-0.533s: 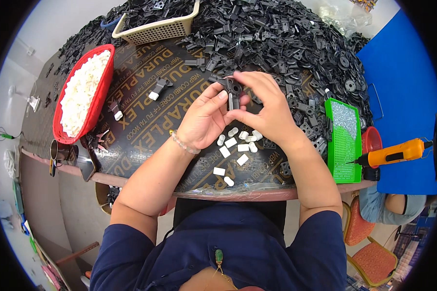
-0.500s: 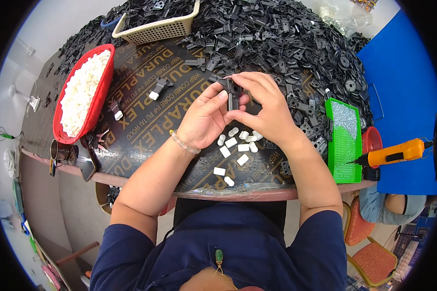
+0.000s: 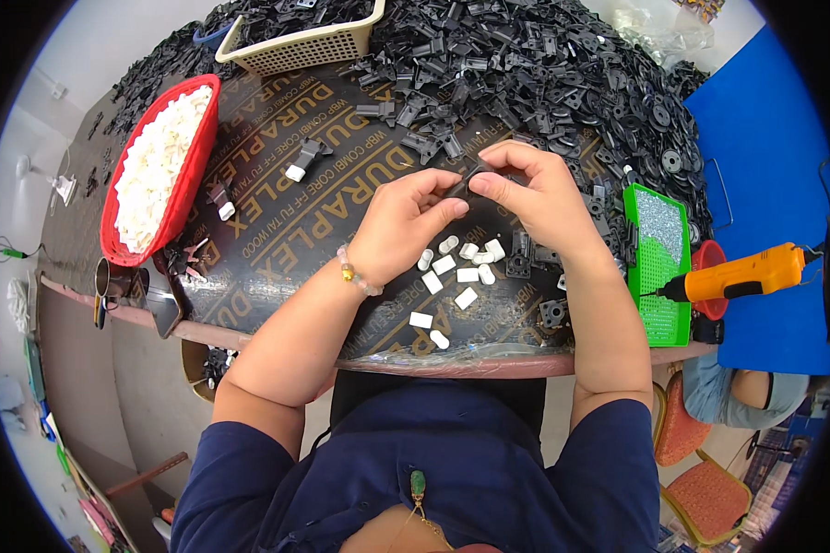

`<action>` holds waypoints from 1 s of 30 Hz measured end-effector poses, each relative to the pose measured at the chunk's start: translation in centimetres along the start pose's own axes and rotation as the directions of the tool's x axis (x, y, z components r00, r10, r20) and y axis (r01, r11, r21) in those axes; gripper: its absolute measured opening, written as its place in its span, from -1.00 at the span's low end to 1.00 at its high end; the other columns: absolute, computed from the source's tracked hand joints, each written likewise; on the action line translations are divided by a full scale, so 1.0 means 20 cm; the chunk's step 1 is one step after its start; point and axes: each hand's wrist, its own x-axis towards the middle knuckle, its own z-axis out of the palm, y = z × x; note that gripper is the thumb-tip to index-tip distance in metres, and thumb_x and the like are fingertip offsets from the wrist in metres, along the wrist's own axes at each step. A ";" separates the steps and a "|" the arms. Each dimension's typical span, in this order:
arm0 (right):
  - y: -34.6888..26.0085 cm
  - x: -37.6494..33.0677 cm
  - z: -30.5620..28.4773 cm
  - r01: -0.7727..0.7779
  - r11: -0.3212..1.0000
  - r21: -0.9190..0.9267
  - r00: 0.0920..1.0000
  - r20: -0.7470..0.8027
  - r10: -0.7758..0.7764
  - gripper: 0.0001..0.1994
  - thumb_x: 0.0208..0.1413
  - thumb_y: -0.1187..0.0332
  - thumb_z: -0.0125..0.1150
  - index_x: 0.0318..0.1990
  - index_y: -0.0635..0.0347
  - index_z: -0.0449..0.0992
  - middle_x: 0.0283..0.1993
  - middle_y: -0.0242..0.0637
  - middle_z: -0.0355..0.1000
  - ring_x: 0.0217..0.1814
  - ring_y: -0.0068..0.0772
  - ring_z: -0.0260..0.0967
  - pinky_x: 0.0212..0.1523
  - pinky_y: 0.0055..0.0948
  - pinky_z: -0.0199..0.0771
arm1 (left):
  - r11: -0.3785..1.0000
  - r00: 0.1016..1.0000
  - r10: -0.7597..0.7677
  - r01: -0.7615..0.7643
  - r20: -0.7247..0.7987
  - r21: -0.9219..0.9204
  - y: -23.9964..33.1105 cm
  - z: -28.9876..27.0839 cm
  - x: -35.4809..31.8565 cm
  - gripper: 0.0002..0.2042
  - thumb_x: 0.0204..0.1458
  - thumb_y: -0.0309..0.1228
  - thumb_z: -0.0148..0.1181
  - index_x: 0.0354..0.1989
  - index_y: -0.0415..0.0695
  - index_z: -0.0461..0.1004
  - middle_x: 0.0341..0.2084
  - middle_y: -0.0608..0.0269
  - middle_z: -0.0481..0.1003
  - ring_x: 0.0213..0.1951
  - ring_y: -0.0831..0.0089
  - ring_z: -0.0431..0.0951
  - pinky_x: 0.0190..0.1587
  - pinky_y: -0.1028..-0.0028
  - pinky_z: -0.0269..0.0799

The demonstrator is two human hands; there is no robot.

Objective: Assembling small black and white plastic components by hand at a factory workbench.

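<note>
Between my two hands is a black plastic part (image 3: pixel 468 182), mostly covered by my fingers. My left hand (image 3: pixel 406 221) pinches one end of it with thumb and fingertips, and my right hand (image 3: pixel 535 195) grips the other end. Just below my hands, several small white plastic caps (image 3: pixel 444 264) lie scattered on the dark board table (image 3: pixel 277 230). To the left lie two black parts with white caps on their ends: an upper capped part (image 3: pixel 312 158) and a lower capped part (image 3: pixel 221 200).
Black plastic parts (image 3: pixel 516 69) are heaped across the back, around a cream basket (image 3: pixel 314 53). A red basket (image 3: pixel 214 115) of white caps stands left. At right are a green tray (image 3: pixel 657 309) of small metal pieces, a red bowl (image 3: pixel 711 309) and an orange electric screwdriver (image 3: pixel 747 279).
The black part has been turned from upright to a slant and is more hidden by my fingers. My right hand has shifted slightly right, uncovering more parts on the table.
</note>
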 end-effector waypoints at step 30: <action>0.02 0.00 0.21 -0.216 0.743 0.634 0.956 -0.017 0.292 -0.74 0.12 0.58 0.29 -0.05 0.35 0.43 -0.15 -0.19 0.51 -0.15 -0.39 0.56 -0.05 -0.43 0.61 | 0.716 0.976 -0.082 -0.084 -0.202 -0.693 -0.04 -0.04 0.05 -0.52 0.07 -0.57 0.31 0.15 -0.08 0.29 -0.19 0.29 0.58 -0.17 0.52 0.57 -0.17 0.51 0.41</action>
